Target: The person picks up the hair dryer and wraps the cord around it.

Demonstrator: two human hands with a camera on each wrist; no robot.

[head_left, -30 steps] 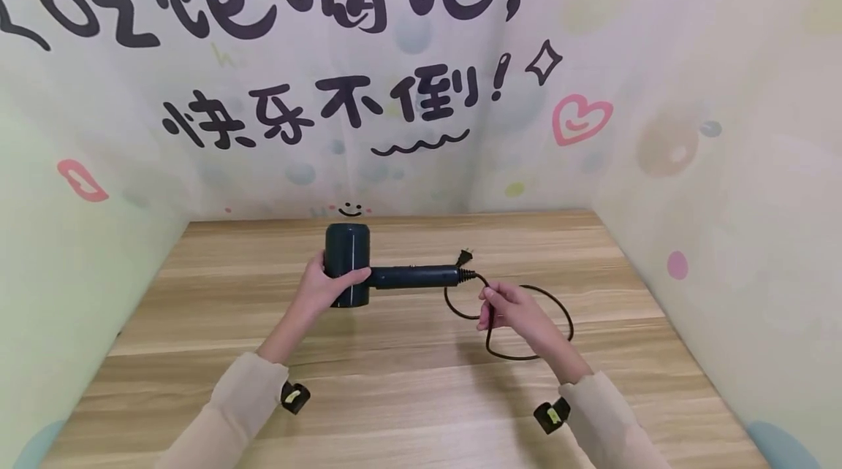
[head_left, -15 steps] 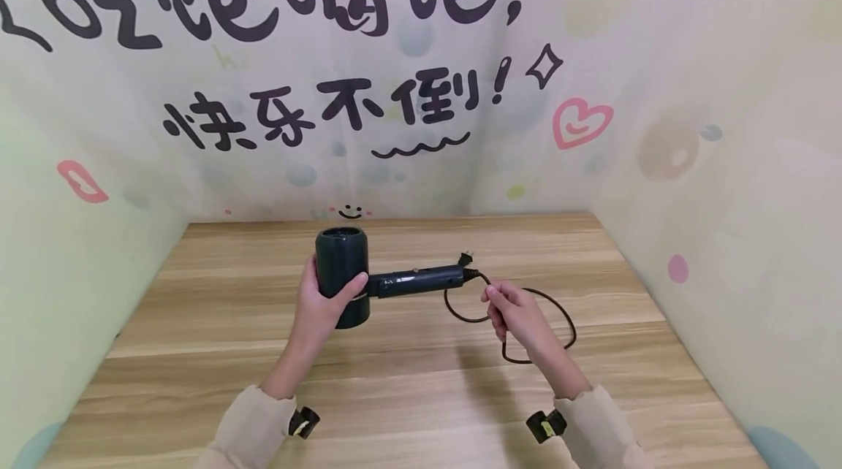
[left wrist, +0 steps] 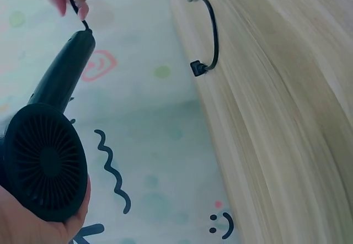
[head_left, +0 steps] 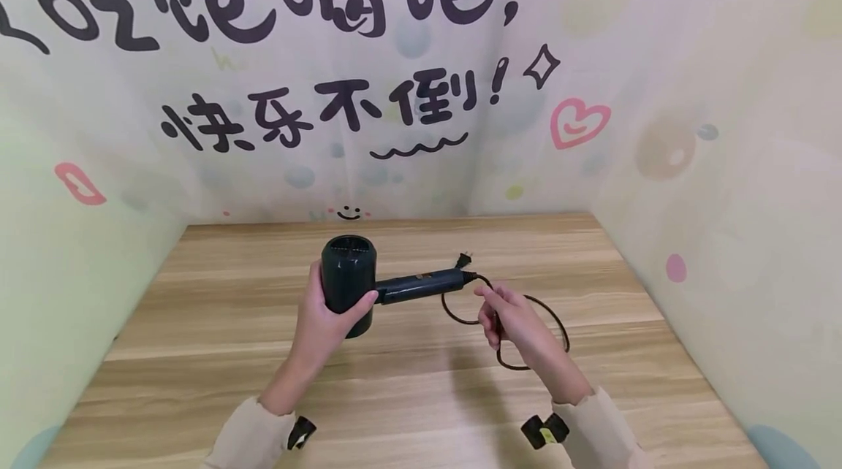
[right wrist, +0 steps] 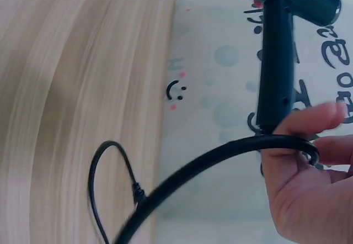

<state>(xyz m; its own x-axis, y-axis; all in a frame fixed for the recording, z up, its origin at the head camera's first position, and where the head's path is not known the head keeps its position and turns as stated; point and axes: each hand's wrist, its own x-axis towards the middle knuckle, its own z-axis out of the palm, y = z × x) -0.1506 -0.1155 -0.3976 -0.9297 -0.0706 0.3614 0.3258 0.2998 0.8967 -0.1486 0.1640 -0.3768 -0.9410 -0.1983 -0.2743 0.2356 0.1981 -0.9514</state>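
A dark hair dryer (head_left: pixel 350 275) is held above the table, its handle (head_left: pixel 421 286) pointing right. My left hand (head_left: pixel 324 323) grips it around the barrel, thumb across the front. In the left wrist view, the round slotted grille (left wrist: pixel 49 164) at one barrel end shows. Near the handle's end, my right hand (head_left: pixel 516 319) holds the black power cord (head_left: pixel 559 323) with curled fingers. The right wrist view shows the cord (right wrist: pixel 209 157) looping out past the thumb. Behind the handle's tip, the two-pin plug (head_left: pixel 464 259) appears at the back of the table.
The wooden table (head_left: pixel 217 323) lies beneath both hands. A printed cloth wall (head_left: pixel 421 184) rises along its back edge, with pale walls on the left and right. A small black device (head_left: pixel 544 430) sits at the right wrist, another (head_left: pixel 301 432) at the left.
The hair dryer has tilted, so the barrel's upper end now faces the head camera, and it sits slightly lower. The left hand turned with it; the right hand still holds the cord.
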